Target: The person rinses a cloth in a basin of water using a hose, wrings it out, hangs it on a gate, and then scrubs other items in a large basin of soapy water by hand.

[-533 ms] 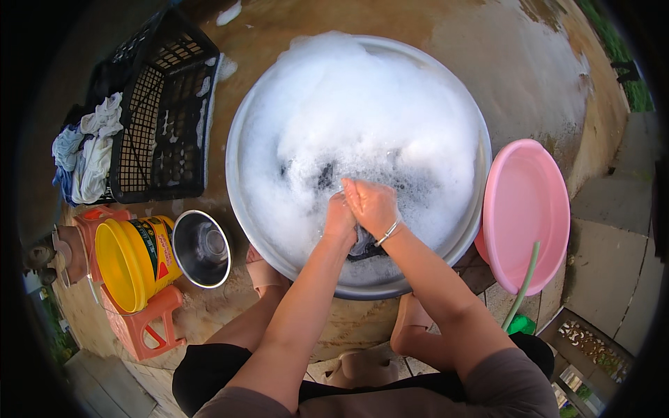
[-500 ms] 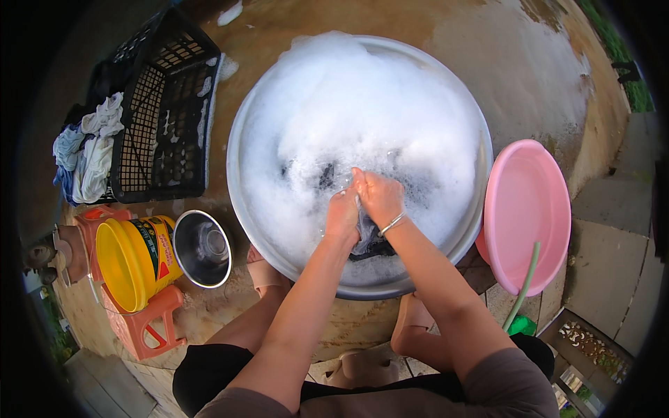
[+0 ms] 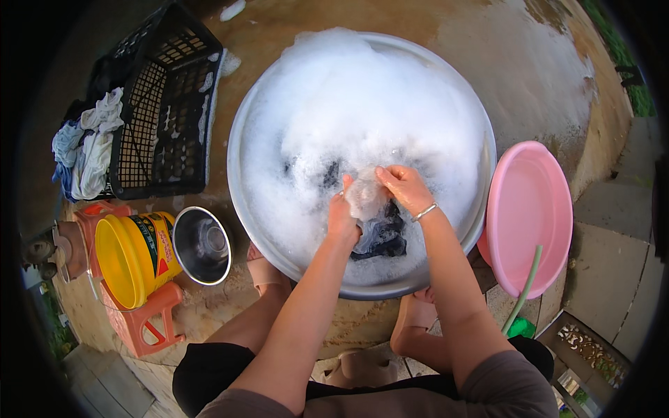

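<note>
A large round basin [image 3: 465, 254] holds a thick heap of white suds [image 3: 376, 97]. Over its near half, my left hand [image 3: 342, 214] is closed on one side of a wet, pale, sudsy cloth [image 3: 365, 198]. Thumb and fingers of my right hand [image 3: 407, 189] pinch the cloth's other side, and a bracelet circles that wrist. The cloth's exact kind cannot be made out. Just below my hands a dark wet cloth [image 3: 387, 240] shows through the water, partly covered by foam.
At left, a black plastic crate [image 3: 167, 132] lies beside a pile of clothes [image 3: 94, 150]. Near it are a yellow bucket [image 3: 115, 261], a metal bowl [image 3: 202, 245] and an orange stool [image 3: 164, 320]. A pink basin [image 3: 529, 216] with a green hose [image 3: 527, 285] stands right.
My hands were pressed together around the cloth; now they are apart, the right one moved to the right. The pale cloth is spread between them, and more of the dark cloth below shows.
</note>
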Demonstrator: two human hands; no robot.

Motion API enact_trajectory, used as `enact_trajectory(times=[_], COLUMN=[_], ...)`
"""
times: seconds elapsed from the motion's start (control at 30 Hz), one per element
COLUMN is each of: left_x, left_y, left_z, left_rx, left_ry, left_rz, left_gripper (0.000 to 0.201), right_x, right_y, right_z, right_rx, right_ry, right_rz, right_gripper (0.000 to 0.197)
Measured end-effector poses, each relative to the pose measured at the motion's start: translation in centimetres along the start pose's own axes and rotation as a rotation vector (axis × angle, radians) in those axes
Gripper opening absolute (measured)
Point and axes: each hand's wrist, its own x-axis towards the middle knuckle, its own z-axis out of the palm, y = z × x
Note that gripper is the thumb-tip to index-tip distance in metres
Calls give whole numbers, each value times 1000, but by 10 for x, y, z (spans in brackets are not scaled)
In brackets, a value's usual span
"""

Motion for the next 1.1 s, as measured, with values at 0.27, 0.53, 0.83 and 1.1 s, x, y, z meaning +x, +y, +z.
enact_trajectory(times=[0.27,0.53,0.83,1.1], left_x=[29,-12,4,-8], left_y=[-15,19,14,6], left_z=[-20,25,5,4], left_rx=[164,279,-213,-214], left_ry=[22,-26,-17,-134], left_rz=[35,311,82,75], left_gripper=[50,32,56,37], right_x=[-21,-14,-22,-34], right_y=[7,-10,-4,1], right_z=[59,43,27,70], right_rx=[-380,-410,-394,-604], right_ry=[347,333,200,428], right_rz=[-513,-416,-490,-940], right_gripper=[45,47,15,30])
